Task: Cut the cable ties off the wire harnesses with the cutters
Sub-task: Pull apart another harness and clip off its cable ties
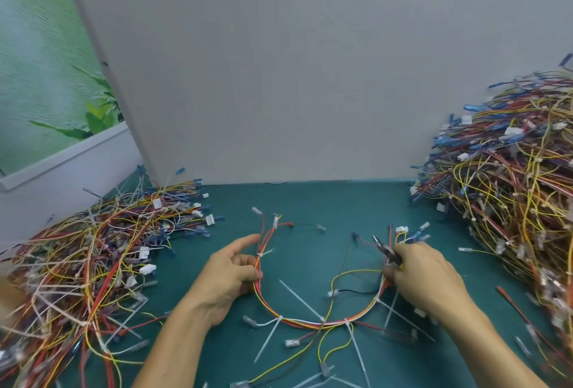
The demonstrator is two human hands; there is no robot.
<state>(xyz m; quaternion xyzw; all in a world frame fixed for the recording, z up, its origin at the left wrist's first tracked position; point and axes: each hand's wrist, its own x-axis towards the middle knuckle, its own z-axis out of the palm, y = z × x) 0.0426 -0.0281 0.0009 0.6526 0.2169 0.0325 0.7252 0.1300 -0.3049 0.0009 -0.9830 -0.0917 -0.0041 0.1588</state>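
One wire harness [310, 323] of red, yellow and white wires lies in a U-shaped loop on the green mat between my hands. Several white cable ties [298, 298] are fastened along it, their long tails sticking out. My left hand [231, 276] grips the left limb of the loop just below a tie, its index finger stretched out. My right hand [424, 276] holds the cutters [387, 252], whose dark jaws point up and left, and rests against the right limb of the harness near its white connector [401, 229].
A low heap of harnesses [93, 263] covers the mat [310, 207] at the left. A taller heap [508, 176] rises at the right against the grey partition [310, 77]. A loose red tie [514, 304] lies near the right heap.
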